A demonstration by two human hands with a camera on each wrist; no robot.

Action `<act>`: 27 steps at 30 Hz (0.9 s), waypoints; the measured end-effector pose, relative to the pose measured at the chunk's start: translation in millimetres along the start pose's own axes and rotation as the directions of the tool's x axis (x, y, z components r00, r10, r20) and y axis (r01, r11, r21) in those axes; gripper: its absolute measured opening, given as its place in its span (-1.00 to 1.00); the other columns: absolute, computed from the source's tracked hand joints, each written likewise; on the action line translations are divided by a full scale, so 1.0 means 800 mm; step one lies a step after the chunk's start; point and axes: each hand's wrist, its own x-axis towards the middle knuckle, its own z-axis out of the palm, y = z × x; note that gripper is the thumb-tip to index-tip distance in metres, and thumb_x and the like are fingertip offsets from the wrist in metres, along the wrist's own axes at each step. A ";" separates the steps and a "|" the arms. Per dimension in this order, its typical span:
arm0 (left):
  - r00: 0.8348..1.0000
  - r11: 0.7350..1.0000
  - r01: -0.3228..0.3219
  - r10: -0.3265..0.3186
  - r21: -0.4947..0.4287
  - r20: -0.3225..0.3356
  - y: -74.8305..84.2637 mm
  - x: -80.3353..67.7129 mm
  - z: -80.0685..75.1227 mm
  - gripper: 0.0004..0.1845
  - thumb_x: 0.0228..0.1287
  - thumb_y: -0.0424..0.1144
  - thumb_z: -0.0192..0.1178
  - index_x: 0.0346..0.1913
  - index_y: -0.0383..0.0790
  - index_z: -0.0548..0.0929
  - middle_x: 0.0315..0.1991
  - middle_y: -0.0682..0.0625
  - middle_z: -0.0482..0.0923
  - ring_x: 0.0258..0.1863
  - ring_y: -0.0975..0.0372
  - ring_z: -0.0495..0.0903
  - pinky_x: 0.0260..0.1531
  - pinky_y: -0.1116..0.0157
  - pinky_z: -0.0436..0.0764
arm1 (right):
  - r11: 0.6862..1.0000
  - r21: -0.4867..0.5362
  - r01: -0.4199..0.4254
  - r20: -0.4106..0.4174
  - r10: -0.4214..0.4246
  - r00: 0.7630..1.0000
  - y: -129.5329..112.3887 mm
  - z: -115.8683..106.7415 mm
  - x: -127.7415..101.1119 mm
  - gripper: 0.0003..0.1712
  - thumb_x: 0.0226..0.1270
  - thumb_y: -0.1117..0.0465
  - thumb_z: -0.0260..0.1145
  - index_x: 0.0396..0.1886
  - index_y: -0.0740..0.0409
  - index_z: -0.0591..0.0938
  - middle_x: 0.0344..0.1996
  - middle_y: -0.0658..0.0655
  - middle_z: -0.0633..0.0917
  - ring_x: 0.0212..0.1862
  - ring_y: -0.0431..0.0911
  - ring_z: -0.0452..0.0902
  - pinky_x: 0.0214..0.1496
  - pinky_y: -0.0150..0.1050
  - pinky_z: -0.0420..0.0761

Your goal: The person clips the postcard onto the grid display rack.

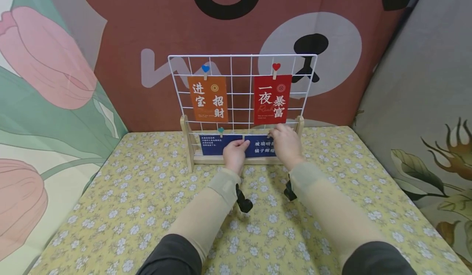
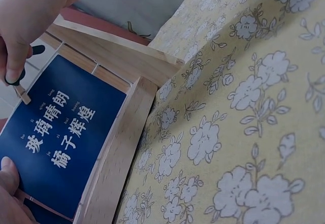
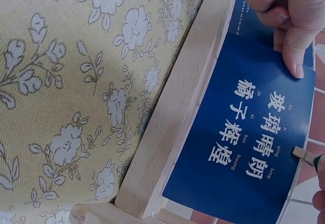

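Observation:
A dark blue card [image 1: 258,148] with white Chinese characters stands against the lower part of a white wire grid [image 1: 241,75]. My left hand [image 1: 234,154] pinches this card near its upper left corner, thumb across its front. At the card's top edge, my right hand [image 1: 287,146] grips a small wooden clip [image 3: 304,154] with a dark green end. The clip's wooden tip overlaps the card, as both wrist views show. Beside it, partly behind my left hand, is another dark blue card [image 1: 210,144] under a teal heart clip [image 1: 221,130].
Higher on the grid hang an orange card [image 1: 208,99] under a blue heart clip [image 1: 205,69] and a red card [image 1: 272,100] under a red heart clip [image 1: 276,67]. A wooden base [image 3: 167,102] holds the grid on a yellow floral cloth [image 1: 147,201]. Printed fabric stands behind.

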 end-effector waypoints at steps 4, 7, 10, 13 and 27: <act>1.000 1.000 -0.005 0.005 -0.005 -0.005 0.000 0.000 0.000 -0.71 0.27 -0.14 0.30 -0.05 -0.25 0.71 -0.05 -0.08 0.64 0.02 0.11 0.56 0.01 0.18 0.55 | 1.000 -0.008 0.000 -0.002 0.000 1.000 -0.001 0.001 0.000 -0.77 0.29 0.47 0.23 -0.11 0.27 0.69 -0.19 0.16 0.61 -0.10 0.05 0.55 0.01 -0.06 0.56; 1.000 1.000 -0.011 0.010 -0.016 -0.009 0.000 0.000 0.001 -0.71 0.26 -0.15 0.30 -0.05 -0.26 0.71 -0.04 -0.08 0.64 0.02 0.11 0.56 0.00 0.18 0.55 | 1.000 -0.007 -0.014 -0.005 0.014 1.000 -0.002 0.002 -0.001 -0.79 0.31 0.43 0.23 -0.10 0.26 0.70 -0.21 0.16 0.61 -0.12 0.04 0.55 -0.03 -0.06 0.58; 1.000 1.000 -0.019 0.018 -0.022 -0.014 0.000 0.000 0.002 -0.71 0.27 -0.15 0.30 -0.05 -0.25 0.71 -0.03 -0.08 0.64 0.02 0.12 0.57 0.00 0.20 0.56 | 0.999 0.009 -0.031 -0.014 0.031 0.999 -0.002 0.003 -0.001 -0.81 0.33 0.39 0.24 -0.11 0.24 0.70 -0.20 0.15 0.63 -0.12 0.04 0.57 -0.05 -0.05 0.60; 0.999 1.000 -0.028 0.028 -0.003 -0.018 0.001 -0.002 0.003 -0.72 0.28 -0.15 0.29 -0.04 -0.23 0.71 -0.05 -0.07 0.64 -0.02 0.13 0.58 -0.04 0.20 0.58 | 0.999 0.008 -0.047 -0.020 0.047 0.999 -0.002 0.005 0.000 -0.81 0.35 0.36 0.24 -0.11 0.20 0.70 -0.14 0.13 0.66 -0.09 0.04 0.59 -0.05 -0.04 0.61; 0.999 1.000 -0.025 0.024 -0.018 -0.044 0.001 -0.011 0.004 -0.76 0.34 -0.11 0.23 -0.06 -0.17 0.69 -0.15 0.00 0.63 -0.19 0.13 0.61 -0.24 0.22 0.60 | 0.995 0.015 -0.101 -0.013 0.102 0.995 0.000 0.013 -0.003 -0.65 0.42 0.14 0.22 0.11 0.16 0.63 -0.06 0.14 0.71 -0.13 0.06 0.64 -0.08 0.01 0.60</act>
